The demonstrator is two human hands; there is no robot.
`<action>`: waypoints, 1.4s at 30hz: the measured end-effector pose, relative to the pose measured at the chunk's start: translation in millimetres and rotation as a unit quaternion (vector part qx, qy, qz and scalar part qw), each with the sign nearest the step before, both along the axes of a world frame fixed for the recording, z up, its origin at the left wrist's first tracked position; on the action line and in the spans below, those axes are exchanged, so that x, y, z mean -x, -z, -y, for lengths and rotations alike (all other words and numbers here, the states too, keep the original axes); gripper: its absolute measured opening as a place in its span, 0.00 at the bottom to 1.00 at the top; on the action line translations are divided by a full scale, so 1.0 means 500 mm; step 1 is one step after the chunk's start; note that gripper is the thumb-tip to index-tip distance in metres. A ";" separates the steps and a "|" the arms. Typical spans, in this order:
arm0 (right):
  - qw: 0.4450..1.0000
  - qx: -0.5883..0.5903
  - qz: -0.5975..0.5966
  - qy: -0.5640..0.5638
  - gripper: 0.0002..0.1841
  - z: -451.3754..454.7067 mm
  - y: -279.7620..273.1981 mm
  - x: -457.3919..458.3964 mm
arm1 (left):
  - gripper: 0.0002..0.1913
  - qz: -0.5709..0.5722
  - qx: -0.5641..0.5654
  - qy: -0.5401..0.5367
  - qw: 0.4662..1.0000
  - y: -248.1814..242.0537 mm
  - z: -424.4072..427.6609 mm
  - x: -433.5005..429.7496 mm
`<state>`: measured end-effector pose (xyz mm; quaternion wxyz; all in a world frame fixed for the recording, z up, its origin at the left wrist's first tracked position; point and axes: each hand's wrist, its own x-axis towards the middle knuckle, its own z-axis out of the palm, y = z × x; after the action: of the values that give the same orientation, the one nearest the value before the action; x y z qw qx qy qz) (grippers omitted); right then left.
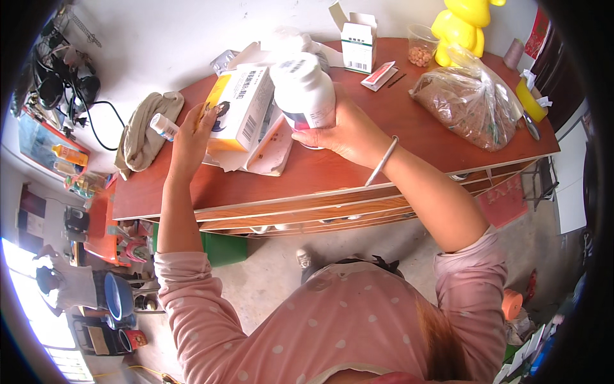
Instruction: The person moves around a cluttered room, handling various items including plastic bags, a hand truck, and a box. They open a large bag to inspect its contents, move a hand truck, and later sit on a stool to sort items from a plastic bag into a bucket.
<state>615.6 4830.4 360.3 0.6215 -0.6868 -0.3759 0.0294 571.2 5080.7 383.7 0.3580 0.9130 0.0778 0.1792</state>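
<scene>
My right hand [352,129] is wrapped around a large white plastic bottle [307,96] with a printed label, tilted above the red-brown wooden tabletop [331,168]. My left hand [192,137] grips the left edge of a white and yellow cardboard box [244,103] that bears writing, a barcode and a drawn figure. Just left of that hand is a small white bottle [164,126]; I cannot tell whether the fingers touch it. Under the box lies a worn paper booklet or flattened carton [273,161], partly hidden.
Behind the bottle stands an opened white carton [359,45], near a folded leaflet [380,76]. Rightward are a plastic cup of pellets [420,53], a yellow figurine [460,33] and a clear filled bag [467,103]. A beige cloth [148,132] lies left. Another person [67,283] is far left.
</scene>
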 end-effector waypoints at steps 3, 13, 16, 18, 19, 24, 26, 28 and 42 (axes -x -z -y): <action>1.000 -0.001 -0.025 0.006 0.29 -0.014 0.000 -0.012 | 0.22 0.009 0.006 0.005 1.000 0.003 0.000 0.007; 0.998 -0.028 -0.029 -0.042 0.32 -0.082 0.012 -0.029 | 0.20 0.051 0.000 -0.088 0.995 0.024 -0.045 0.063; 0.996 -0.013 -0.054 -0.065 0.33 -0.108 0.012 -0.041 | 0.19 0.064 -0.008 -0.144 0.987 0.028 -0.054 0.070; 0.998 0.011 -0.017 -0.051 0.33 -0.104 0.010 -0.042 | 0.18 0.101 -0.083 -0.153 0.979 0.030 -0.044 0.082; 0.999 0.023 0.001 -0.044 0.34 -0.095 0.006 -0.040 | 0.17 0.116 -0.117 -0.160 0.973 0.029 -0.036 0.089; 0.979 0.177 0.054 0.087 0.34 0.038 -0.029 -0.022 | 0.15 0.231 -0.056 -0.113 0.965 0.061 0.036 0.164; 0.986 0.037 0.006 0.160 0.30 0.095 -0.054 -0.052 | 0.13 0.290 0.030 -0.113 0.950 0.086 0.056 0.161; 0.934 0.036 0.158 0.319 0.32 0.137 -0.068 -0.100 | 0.12 0.311 -0.097 -0.146 0.934 0.105 0.062 0.150; 0.985 0.096 -0.021 0.144 0.32 0.011 -0.044 -0.266 | 0.08 0.366 -0.204 -0.135 0.898 0.124 0.054 0.139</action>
<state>748.6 4824.8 382.0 0.5583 -0.7893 -0.2554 -0.0104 501.5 5053.8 321.8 0.1390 0.8166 0.0256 0.5596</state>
